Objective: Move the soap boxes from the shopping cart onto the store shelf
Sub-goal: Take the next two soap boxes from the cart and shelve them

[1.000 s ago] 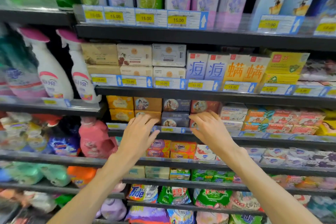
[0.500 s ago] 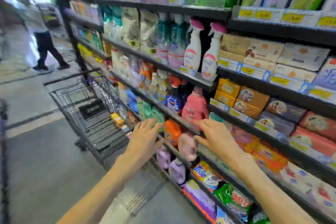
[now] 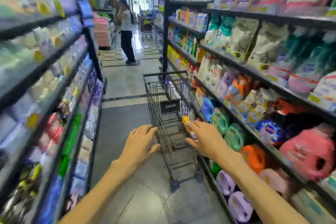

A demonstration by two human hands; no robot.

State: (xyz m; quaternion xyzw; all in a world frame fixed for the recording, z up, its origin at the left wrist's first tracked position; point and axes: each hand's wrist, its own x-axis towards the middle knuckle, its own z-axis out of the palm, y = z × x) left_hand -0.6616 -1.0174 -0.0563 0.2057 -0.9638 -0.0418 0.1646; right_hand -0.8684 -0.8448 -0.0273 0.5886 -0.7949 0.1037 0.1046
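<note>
Head view: I see both hands reach out, fingers spread and holding nothing, over the shopping cart (image 3: 172, 114) in the aisle.

My left hand (image 3: 141, 143) hangs at the cart's near left rim; my right hand (image 3: 206, 141) hovers over its near right corner, just in front of the yellow-orange soap boxes (image 3: 187, 123) lying along the basket's right wall. Beside the cart stands the store shelf (image 3: 254, 76); another shopper (image 3: 126, 31) stands far down the aisle.

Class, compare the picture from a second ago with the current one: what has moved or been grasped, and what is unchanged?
The view has swung left from the soap shelf to face down the aisle and the shopping cart. Both hands came away from the shelf: the left hand now hovers by the cart's near rim, the right hand reaches over the basket toward a yellow soap box. Unchanged: both hands open, holding nothing.
</note>
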